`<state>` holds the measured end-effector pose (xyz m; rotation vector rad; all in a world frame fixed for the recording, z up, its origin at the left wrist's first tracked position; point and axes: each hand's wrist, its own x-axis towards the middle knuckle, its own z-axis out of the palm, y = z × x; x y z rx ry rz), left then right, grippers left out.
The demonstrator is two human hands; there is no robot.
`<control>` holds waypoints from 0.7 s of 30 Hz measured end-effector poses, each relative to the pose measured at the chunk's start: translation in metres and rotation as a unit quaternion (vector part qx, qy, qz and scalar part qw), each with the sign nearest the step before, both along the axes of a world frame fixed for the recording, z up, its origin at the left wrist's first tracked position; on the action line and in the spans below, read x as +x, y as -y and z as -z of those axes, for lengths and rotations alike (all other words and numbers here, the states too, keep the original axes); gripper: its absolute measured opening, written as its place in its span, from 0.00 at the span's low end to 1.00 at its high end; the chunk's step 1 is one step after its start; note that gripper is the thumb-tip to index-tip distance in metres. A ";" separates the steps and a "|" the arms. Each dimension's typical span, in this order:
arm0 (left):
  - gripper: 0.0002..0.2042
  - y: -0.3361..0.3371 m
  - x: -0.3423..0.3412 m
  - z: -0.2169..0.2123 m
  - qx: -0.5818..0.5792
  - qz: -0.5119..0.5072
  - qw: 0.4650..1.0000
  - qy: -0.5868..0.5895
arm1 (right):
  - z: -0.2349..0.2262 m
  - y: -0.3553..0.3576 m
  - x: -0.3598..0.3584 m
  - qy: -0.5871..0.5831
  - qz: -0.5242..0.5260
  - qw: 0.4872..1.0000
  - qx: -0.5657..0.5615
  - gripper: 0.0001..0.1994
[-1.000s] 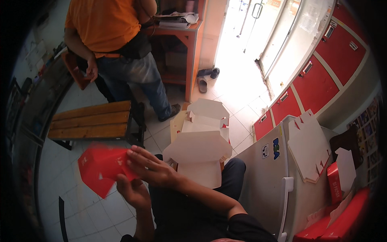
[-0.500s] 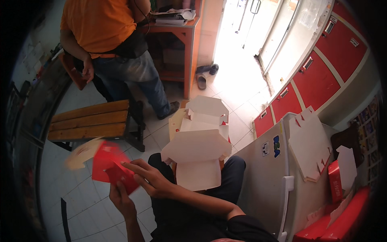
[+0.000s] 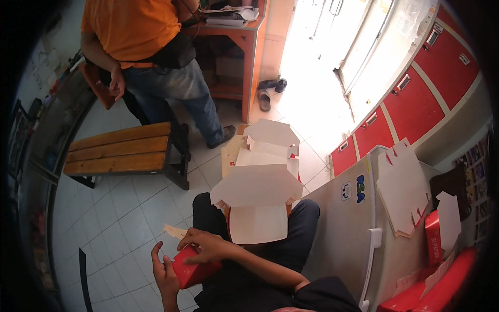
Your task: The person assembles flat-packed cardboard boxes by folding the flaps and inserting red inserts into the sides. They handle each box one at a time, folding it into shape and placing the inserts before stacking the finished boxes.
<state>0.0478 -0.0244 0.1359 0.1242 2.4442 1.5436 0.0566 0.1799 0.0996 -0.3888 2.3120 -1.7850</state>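
Note:
A small red folding carton box (image 3: pixel 188 276) is held low over my left thigh, with a pale inner flap (image 3: pixel 175 231) sticking out past its far side. My left hand (image 3: pixel 167 275) grips its left side, thumb against the card and index finger raised. Across the top lies my right hand (image 3: pixel 212 246), its fingers bent over the red card. Between my knees rest opened white cartons (image 3: pixel 257 190), stacked, with a shallow white tray part (image 3: pixel 258 226) toward me.
A wooden bench (image 3: pixel 119 149) stands left, beside a person in an orange shirt (image 3: pixel 130 31). On my right is a white fridge (image 3: pixel 340 234) with flat white cartons (image 3: pixel 400 187) and red boxes (image 3: pixel 434 236) at its side. Red lockers (image 3: pixel 416 99) line the right wall.
The red carton has come down and right, closer to my lap, and now looks boxier. Both hands moved with it, and its pale flap swung inward. The view shifted slightly.

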 end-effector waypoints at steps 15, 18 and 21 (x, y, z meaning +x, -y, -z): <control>0.21 -0.027 -0.002 -0.021 0.031 0.057 0.996 -0.062 | -0.007 -0.008 0.016 -0.125 0.052 0.988 -0.075 0.28; 0.22 -0.027 -0.014 -0.020 0.069 0.061 0.992 -0.089 | -0.031 0.006 0.021 -0.304 0.124 0.941 0.087 0.38; 0.36 -0.008 -0.027 -0.022 0.124 0.108 0.982 -0.089 | -0.036 0.004 0.017 -0.316 0.156 0.932 0.085 0.37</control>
